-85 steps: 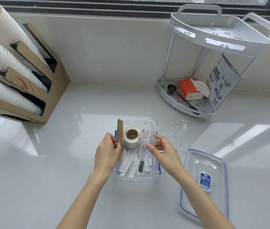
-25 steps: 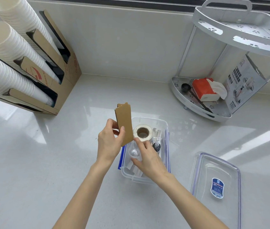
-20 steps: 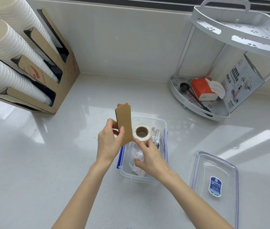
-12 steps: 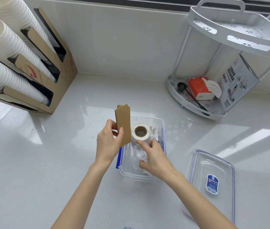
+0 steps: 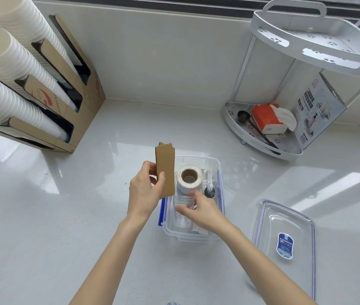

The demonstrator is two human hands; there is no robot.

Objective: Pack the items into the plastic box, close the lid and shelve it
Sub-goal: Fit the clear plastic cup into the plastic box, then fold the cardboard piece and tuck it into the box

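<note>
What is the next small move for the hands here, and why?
Probably the right hand should let go of the clear cup and move out of the box. The cup already lies inside it, near the tape roll. The left hand holds the cardboard above the box edge, and it needs free space to go in.

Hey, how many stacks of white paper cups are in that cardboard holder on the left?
3, slanting out of the cardboard holder: top stack, middle stack, bottom stack. Each runs past the frame's edge; more may be out of view.
</note>
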